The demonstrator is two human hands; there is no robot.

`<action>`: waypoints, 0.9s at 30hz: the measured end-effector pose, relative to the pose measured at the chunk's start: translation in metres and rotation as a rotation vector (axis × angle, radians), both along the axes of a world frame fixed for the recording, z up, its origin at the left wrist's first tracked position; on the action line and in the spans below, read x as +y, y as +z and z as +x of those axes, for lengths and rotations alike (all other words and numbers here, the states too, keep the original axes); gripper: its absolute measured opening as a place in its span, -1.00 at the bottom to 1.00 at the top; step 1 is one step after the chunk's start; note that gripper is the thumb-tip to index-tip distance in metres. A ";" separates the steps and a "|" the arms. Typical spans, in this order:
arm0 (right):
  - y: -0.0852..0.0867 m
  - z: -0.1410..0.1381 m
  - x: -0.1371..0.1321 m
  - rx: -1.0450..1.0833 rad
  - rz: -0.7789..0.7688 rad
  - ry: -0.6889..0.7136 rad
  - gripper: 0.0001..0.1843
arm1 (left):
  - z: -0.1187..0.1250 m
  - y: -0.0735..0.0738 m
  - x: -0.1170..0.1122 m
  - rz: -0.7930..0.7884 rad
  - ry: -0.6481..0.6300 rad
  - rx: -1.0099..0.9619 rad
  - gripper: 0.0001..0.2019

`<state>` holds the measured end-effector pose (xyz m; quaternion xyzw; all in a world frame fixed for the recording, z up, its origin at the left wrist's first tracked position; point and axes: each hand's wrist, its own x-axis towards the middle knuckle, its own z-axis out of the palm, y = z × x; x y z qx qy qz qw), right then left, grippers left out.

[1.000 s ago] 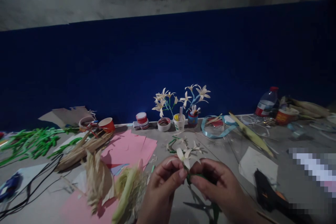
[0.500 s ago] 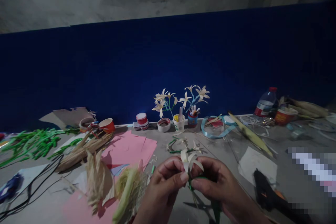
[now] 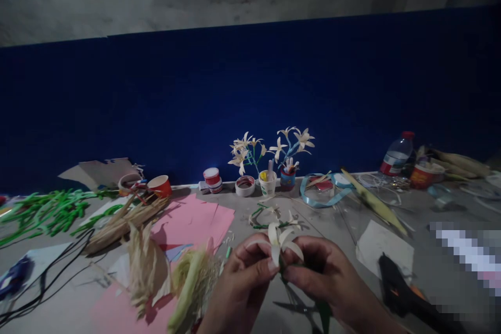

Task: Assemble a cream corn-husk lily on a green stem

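Note:
A cream-white artificial flower (image 3: 277,240) with narrow, curling petals stands upright between my two hands, low in the middle of the view. My left hand (image 3: 250,271) is closed, thumb and fingers pinching the flower at its base. From the other side my right hand (image 3: 317,271) is closed at the stem just under the petals, on a strip of green tape (image 3: 323,315) that hangs below its palm. The stem is mostly hidden by my fingers. Beneath them on the table lie dark scissors (image 3: 297,307), partly covered.
Two sprays of finished flowers (image 3: 242,152) stand in cups at the back. Corn husks (image 3: 146,266) and pink paper (image 3: 195,219) lie left, beside green pipe cleaners (image 3: 50,214). To the right are a black glue gun (image 3: 395,287), blue ribbon (image 3: 313,202) and a bottle (image 3: 397,154).
The flower has turned slightly, so its petals spread wider toward me. Both hands keep their pinch in nearly the same place.

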<state>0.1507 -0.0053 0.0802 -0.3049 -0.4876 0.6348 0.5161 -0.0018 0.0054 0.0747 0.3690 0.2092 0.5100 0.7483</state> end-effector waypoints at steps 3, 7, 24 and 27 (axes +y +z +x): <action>-0.004 0.001 0.001 -0.035 0.019 -0.020 -0.75 | 0.003 0.002 -0.001 0.010 0.039 0.012 -0.91; -0.008 0.001 0.002 -0.218 0.167 -0.214 -0.82 | 0.007 0.002 -0.003 0.009 0.158 0.064 -0.88; -0.005 -0.002 -0.003 -0.040 -0.102 -0.163 -0.65 | 0.005 0.000 -0.002 0.023 0.106 0.035 -0.92; -0.005 -0.002 -0.003 0.012 -0.111 -0.140 -0.62 | 0.006 -0.002 0.001 0.054 0.036 0.012 -0.93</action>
